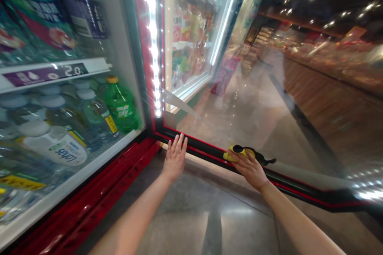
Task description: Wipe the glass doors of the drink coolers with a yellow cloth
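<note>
The glass door (239,119) of a drinks fridge stands swung out, with a black frame and red seal lines along its lower edge. Near the hinge corner, my left hand (175,159) lies flat on the bottom frame (206,152), fingers stretched and holding nothing. Farther along the same frame, my right hand (248,167) presses a yellow and black cloth (239,150) against it, with a dark end of the cloth trailing to the right. My right fingers cover part of the cloth.
Left of me, fridge shelves hold several bottles, among them a green bottle (121,105) and a white-labelled bottle (56,145). A price strip (44,75) runs along the upper shelf. The red fridge base (89,195) borders the grey floor (179,223). Blurred store displays show through the glass.
</note>
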